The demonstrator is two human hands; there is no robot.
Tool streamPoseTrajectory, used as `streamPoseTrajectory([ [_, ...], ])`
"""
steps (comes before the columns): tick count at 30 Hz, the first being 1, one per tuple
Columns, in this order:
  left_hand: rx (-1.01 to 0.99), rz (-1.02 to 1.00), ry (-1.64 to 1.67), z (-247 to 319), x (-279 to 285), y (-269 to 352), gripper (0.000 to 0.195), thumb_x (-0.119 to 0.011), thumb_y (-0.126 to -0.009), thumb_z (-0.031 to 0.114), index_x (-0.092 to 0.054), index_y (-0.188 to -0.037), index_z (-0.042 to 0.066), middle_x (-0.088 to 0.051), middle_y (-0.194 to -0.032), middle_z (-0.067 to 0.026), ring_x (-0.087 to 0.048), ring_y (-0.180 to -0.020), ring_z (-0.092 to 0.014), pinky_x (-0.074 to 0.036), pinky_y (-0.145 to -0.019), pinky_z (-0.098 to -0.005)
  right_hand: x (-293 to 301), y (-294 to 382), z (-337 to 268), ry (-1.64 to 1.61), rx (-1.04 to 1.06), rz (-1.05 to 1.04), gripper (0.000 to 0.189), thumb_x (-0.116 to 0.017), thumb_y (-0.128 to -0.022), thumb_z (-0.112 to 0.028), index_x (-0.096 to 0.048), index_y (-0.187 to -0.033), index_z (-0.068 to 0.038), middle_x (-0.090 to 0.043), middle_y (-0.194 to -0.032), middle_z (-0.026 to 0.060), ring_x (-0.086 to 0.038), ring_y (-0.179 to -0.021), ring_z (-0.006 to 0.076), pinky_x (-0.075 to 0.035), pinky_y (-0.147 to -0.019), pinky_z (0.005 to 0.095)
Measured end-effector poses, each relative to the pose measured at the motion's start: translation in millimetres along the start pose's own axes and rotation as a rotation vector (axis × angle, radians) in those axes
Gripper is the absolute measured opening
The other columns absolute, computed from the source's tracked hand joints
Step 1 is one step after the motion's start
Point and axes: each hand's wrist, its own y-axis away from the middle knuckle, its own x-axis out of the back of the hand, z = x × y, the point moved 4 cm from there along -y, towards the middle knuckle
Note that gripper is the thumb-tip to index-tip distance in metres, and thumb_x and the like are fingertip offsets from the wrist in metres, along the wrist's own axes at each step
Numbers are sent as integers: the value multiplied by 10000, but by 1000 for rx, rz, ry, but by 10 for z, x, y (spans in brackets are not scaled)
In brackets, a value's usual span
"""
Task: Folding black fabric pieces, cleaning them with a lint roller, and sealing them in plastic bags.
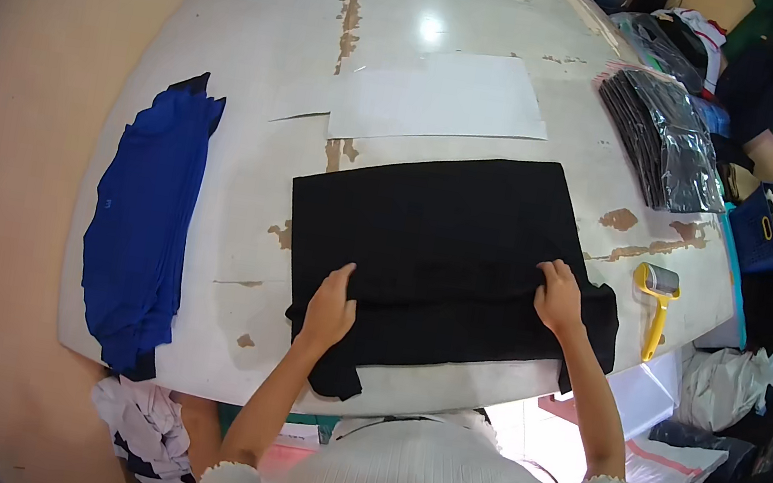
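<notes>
A black garment (pixel 434 226) lies spread on the white table, its body a broad rectangle and sleeve-like parts hanging out at the lower left and right. My left hand (pixel 329 312) is on its left side, thumb and fingers at the cloth. On the right side my right hand (pixel 559 297) pinches the fabric near the edge. A shallow crease runs across the cloth between both hands. The fingertips' undersides are partly hidden.
A stack of blue garments (pixel 146 220) lies at the left. Beyond the black cloth is a white sheet (pixel 445 100). To the right are a yellow-handled lint roller (pixel 658 305) and a pile of dark garments in clear plastic (pixel 660 140). The worn table (pixel 255 169) has peeling patches.
</notes>
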Motion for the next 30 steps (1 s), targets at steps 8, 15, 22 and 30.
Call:
streamPoseTrajectory([
  [8, 332, -728, -154, 44, 133, 187, 1351, -755, -401, 649, -82, -1381, 8, -597, -801, -236, -614, -729, -335, -487, -658, -349, 396, 240, -93, -153, -261, -719, 1226, -775, -459, -548, -104, -1384, -104, -607, -799, 196, -602, -785, 341, -471, -723, 379],
  [15, 297, -562, -271, 132, 92, 406, 830, -751, -590, 429, -420, -1241, 34, -618, -829, -204, -610, -804, -336, -495, -702, -394, 158, 472, 99, -138, -154, -607, 908, -778, -537, -399, -351, -1282, -105, -609, -792, 180, -600, -758, 342, -480, -686, 398],
  [22, 380, -556, -82, 727, -151, 854, 412, -703, -654, 279, -616, -980, 42, -623, -864, -191, -591, -824, -347, -474, -727, -401, 433, 594, 539, -185, 126, -751, 402, -676, -664, -263, -560, -1031, -147, -614, -788, 126, -601, -744, 331, -485, -657, 414],
  [30, 105, 77, 514, 2913, 783, 232, 351, -699, -721, 243, -569, -942, 2, -612, -717, -141, -619, -625, -247, -467, -564, -273, 3084, -952, 1103, -339, 254, 534, 363, -636, -647, -91, -569, -995, -15, -559, -881, 57, -451, -702, 78, -366, -649, 184],
])
